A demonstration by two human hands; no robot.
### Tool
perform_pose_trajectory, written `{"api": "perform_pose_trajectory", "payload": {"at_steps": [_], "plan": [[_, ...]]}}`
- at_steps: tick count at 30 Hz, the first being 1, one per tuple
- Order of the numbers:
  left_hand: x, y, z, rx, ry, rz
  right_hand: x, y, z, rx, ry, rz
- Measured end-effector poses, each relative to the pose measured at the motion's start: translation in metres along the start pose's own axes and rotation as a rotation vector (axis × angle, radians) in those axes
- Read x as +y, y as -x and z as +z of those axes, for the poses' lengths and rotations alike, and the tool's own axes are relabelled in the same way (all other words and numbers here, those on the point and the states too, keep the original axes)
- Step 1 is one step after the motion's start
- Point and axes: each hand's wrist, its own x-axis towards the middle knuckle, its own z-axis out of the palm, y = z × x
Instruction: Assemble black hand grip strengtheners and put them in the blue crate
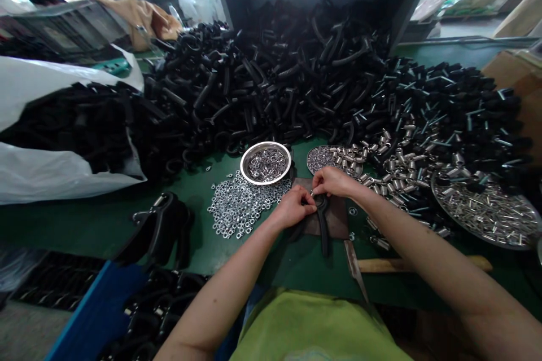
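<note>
My left hand and my right hand meet over a dark brown pad on the green table. Both are closed in a pinch on the head of a black handled tool part, whose handle runs toward me. Something small and shiny sits between the fingertips; I cannot make it out. Just beyond the hands a round metal bowl holds small nuts, and loose nuts lie spread to its left.
A big heap of black curved handles fills the table's back. Springs and a tray of metal pins lie right. A wooden-handled blade lies near me. A white sack lies left, with assembled tools nearby.
</note>
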Motion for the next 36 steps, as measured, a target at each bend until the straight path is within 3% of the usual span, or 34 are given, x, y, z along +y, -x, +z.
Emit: {"api": "perform_pose_trajectory", "payload": {"at_steps": [3,6,10,12,15,18,23,27,30,33,34,36], "plan": [[-0.001,-0.004,0.000,-0.011,0.049,-0.048,-0.005,-0.003,0.001,-0.032,-0.003,-0.001],[-0.001,-0.006,0.001,-0.019,0.098,-0.098,-0.014,0.016,-0.001,0.047,0.021,-0.037],[0.000,-0.005,0.001,-0.014,0.105,-0.093,-0.009,0.091,-0.009,0.155,0.132,-0.085],[0.000,-0.004,0.002,0.000,0.103,-0.081,0.006,0.140,-0.009,0.098,0.253,-0.080],[0.001,-0.003,0.001,0.001,0.127,-0.079,0.034,0.202,0.002,0.037,0.408,0.035],[0.003,-0.003,0.000,-0.020,0.164,-0.097,0.052,0.232,0.022,0.093,0.489,0.049],[0.007,-0.002,-0.001,-0.020,0.171,-0.121,0.049,0.238,0.026,0.187,0.518,-0.018],[0.006,-0.003,0.001,-0.022,0.175,-0.131,0.017,0.226,0.008,0.224,0.443,-0.074],[0.005,-0.003,0.001,-0.010,0.170,-0.138,-0.015,0.200,0.001,0.458,0.330,-0.110],[0.004,-0.004,0.002,0.013,0.163,-0.144,-0.027,0.164,0.007,0.682,0.283,-0.115],[0.004,-0.004,0.002,0.020,0.161,-0.145,-0.025,0.153,0.010,0.673,0.312,-0.095],[0.004,-0.003,0.002,0.028,0.158,-0.146,-0.018,0.136,0.013,0.537,0.405,-0.019]]}}
